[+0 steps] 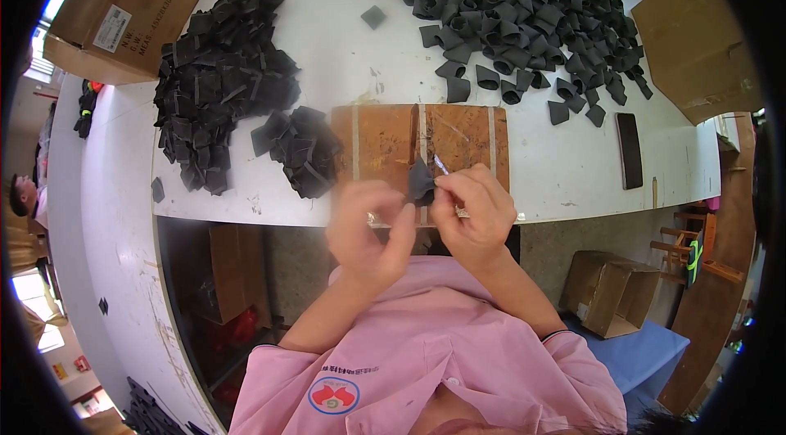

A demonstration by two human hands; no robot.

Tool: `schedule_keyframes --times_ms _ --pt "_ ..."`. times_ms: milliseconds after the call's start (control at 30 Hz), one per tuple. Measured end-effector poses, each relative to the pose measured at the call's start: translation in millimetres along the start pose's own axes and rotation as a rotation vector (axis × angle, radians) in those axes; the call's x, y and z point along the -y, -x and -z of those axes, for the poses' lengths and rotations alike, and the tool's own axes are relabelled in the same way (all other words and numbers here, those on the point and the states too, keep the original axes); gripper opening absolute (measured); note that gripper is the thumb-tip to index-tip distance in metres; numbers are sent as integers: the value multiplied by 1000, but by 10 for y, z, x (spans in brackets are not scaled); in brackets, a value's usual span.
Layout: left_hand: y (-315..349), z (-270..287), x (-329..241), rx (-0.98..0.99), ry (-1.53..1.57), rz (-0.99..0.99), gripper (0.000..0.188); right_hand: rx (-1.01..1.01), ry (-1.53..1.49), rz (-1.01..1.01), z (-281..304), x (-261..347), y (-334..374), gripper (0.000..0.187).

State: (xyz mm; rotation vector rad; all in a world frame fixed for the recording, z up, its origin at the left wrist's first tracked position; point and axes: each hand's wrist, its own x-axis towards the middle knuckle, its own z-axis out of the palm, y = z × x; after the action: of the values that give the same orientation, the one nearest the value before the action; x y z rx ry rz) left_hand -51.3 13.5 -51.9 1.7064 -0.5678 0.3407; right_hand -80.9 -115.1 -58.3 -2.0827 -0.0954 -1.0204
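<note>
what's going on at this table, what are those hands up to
A person in a pink shirt is working on a small dark piece over a brown board. The right hand pinches its edge; the left hand is close by, too blurred to tell its grip. A big pile of curled dark pieces lies beyond the board toward the right, with flatter dark pieces heaped to the left.

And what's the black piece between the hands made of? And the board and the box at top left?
The piece: maybe cloth or thin foam, I can't tell which; it's dull and bent.
The board: probably wood, brown and worn, with dark stains.
The box: likely cardboard, dull tan with stiff, flat sides.
</note>
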Motion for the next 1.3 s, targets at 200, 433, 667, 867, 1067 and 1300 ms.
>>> schedule_keyframes --times_ms 200,433,667,867,1067,1300 --pt "-123 39 89 144 721 809 20 114 -639 -611 64 -11 9 14" --pt "-28 -6 43 70 571 778 7 159 -770 -979 123 53 -22 11" --pt "122 -45 87 13 -38 152 6 233 -597 -763 67 53 -2 8" --pt "12 -52 -34 -32 579 638 11 181 -741 -905 29 53 17 5" --pt "52 26 154 35 462 669 9 211 -694 -997 60 104 -2 12" --pt "30 40 117 103 310 462 5 305 -686 -905 32 35 -24 12"
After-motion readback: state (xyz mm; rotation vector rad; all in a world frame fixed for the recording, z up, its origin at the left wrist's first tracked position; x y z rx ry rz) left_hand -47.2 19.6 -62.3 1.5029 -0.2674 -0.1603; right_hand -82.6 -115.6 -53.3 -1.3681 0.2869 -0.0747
